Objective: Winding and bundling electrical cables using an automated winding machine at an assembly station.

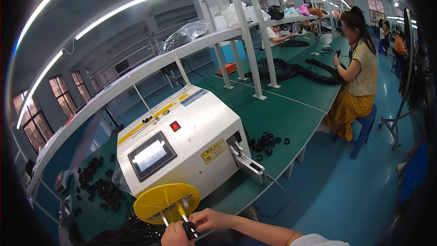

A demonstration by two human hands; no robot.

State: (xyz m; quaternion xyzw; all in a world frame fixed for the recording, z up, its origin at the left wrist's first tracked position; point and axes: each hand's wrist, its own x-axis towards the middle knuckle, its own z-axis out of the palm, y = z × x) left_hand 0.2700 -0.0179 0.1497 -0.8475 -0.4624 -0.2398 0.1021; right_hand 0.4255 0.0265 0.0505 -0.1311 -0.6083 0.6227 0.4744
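At the lower edge, both my hands are at the metal prongs point(165, 219) that stick out from a yellow disc point(150, 200) on the front of a white machine point(214, 123). Between my fingers is a small black piece point(189, 230), possibly a cable end or a small coil; its kind is too small to make out. My left hand point(175, 235) is closed against its left side. From the right, my right hand point(210, 219) pinches at its upper edge, fingers bent together. A bundle of black cables point(129, 230) lies left of my left hand.
Black rings point(264, 143) lie right of the machine, and small black parts point(102, 191) left of it. A metal arm point(249, 164) juts from the machine's right side. White shelf posts point(246, 32) rise behind. A co-worker point(359, 64) sits farther along the green table point(291, 109).
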